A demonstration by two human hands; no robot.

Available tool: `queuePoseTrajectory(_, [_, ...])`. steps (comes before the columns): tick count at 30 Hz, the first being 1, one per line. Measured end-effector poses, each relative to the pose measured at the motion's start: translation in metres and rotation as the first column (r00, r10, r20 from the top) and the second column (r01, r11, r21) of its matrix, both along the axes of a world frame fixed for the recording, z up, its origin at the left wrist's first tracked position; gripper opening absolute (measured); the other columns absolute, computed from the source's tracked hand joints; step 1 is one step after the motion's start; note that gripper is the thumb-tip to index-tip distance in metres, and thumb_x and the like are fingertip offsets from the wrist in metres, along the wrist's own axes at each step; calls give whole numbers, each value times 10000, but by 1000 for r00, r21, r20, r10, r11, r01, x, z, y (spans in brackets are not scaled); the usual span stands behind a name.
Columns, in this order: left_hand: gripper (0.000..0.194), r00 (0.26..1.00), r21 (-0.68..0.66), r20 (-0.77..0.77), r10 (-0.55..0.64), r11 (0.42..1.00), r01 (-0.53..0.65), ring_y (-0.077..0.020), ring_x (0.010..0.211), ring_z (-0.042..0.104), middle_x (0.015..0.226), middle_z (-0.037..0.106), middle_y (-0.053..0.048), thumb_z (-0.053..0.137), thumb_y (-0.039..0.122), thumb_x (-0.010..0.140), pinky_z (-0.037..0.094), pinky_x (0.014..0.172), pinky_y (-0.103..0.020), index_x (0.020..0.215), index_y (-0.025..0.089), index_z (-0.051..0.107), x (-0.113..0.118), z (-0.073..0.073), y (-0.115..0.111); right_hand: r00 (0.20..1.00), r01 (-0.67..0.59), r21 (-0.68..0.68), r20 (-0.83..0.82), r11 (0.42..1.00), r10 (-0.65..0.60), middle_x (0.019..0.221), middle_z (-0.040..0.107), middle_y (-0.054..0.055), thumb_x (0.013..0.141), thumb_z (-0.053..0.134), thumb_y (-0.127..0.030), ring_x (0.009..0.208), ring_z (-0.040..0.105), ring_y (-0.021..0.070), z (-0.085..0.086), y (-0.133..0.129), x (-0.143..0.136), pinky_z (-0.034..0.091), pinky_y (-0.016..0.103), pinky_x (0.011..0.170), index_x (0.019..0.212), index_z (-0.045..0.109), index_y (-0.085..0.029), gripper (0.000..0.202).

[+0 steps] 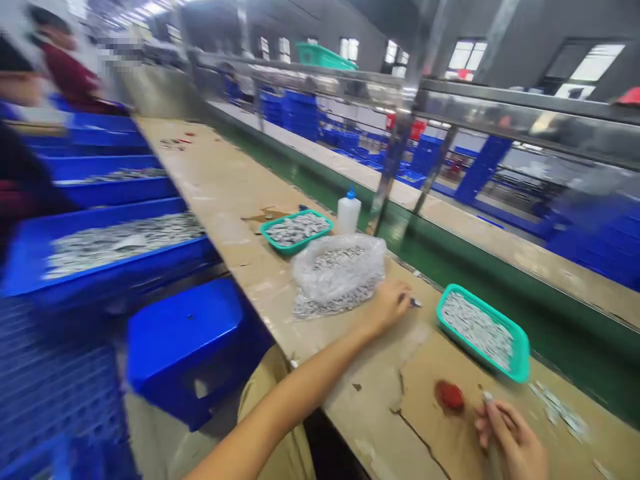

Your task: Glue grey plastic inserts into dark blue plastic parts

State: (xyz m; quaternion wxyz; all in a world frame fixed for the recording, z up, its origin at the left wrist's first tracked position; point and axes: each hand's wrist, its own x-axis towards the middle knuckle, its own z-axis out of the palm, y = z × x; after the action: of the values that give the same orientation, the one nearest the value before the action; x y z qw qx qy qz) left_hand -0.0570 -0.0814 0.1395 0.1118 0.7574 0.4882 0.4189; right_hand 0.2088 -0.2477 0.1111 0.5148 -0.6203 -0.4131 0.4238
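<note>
My left hand (pixel 391 305) reaches forward over the bench, fingers closed on a small dark piece (pixel 415 303) with a pale tip; its kind is too small to tell. Just left of it sits a clear plastic bag (pixel 340 270) full of small grey-white parts. My right hand (pixel 515 437) is low at the right, closed in a pinch on a slim pale piece (pixel 487 397). Left of this hand lies a dark red patch or lump (pixel 451 396) on the cardboard. Beyond it stands a green tray (pixel 525 347) of small pale parts. Several loose pale strips (pixel 563 412) lie to the right.
Another green tray (pixel 286 249) of parts and a white bottle with blue cap (pixel 349 212) stand beyond the bag. Blue bins (pixel 107 250) and a blue box (pixel 185 333) line the left. A green belt (pixel 450 250) and metal posts run behind. Co-workers (pixel 70 70) are at far left.
</note>
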Motion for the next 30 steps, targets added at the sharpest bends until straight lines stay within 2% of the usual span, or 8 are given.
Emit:
queuePoseTrajectory(4, [350,996,-57,7,89,995,-88,-301,1311,456,1313,588,-165,423,279,944,296,1128,-499,1195,118,606,-11,-14,27,997,37,31,-72,999,-34,662,646,25,690,783,-546,522,568,134,8,3,0,430,221,432,848,645,-172,428])
queuePoseTrajectory(10, [387,991,-76,-134,-17,997,7,-343,1335,435,1263,634,-125,373,361,959,120,1161,-604,1142,168,654,-4,-30,26,997,1,78,-76,997,5,609,599,4,713,757,-550,499,524,107,13,4,-12,389,196,421,774,634,-168,407])
queuePoseTrajectory(14, [469,959,-41,-283,-30,999,19,-339,1341,433,1321,583,-162,321,416,978,144,1156,-621,1247,138,585,4,-31,21,998,10,82,-57,997,-6,593,580,-2,693,761,-567,496,511,104,14,6,-12,387,197,419,736,633,-170,419])
queuePoseTrajectory(18, [549,926,-45,-361,-108,994,99,-345,1376,391,1397,518,-192,269,463,990,180,1160,-604,1313,106,533,10,-30,15,999,13,87,-48,996,-9,604,577,3,686,753,-592,519,521,107,17,6,-12,385,194,426,717,635,-173,436])
queuePoseTrajectory(21, [596,917,-36,-377,-132,991,128,-354,1397,360,1444,470,-200,366,533,953,197,1159,-599,1363,120,496,12,-31,13,999,14,84,-50,996,-10,606,577,5,674,757,-601,520,519,107,18,7,-13,383,195,428,715,637,-175,444])
queuePoseTrajectory(25, [575,942,-29,-305,-137,990,135,-396,1383,353,1433,471,-192,588,559,825,275,1127,-599,1247,169,599,13,-41,18,998,21,74,-52,997,-17,601,579,5,650,768,-606,520,519,108,17,9,-12,381,198,430,713,640,-175,454])
queuePoseTrajectory(28, [320,980,-74,-81,-183,981,177,-358,1316,435,1344,539,-167,581,423,835,349,1105,-539,1013,178,685,12,-47,25,998,28,65,-51,997,-25,596,582,5,631,776,-612,514,522,109,16,10,-12,379,200,428,712,642,-174,465])
queuePoseTrajectory(30, [227,983,-111,44,-181,977,184,-324,1239,511,1261,584,-152,535,330,840,394,1077,-500,892,180,697,12,-47,28,998,31,60,-49,998,-28,589,580,6,624,776,-618,510,522,111,16,10,-12,378,202,428,709,641,-173,472])
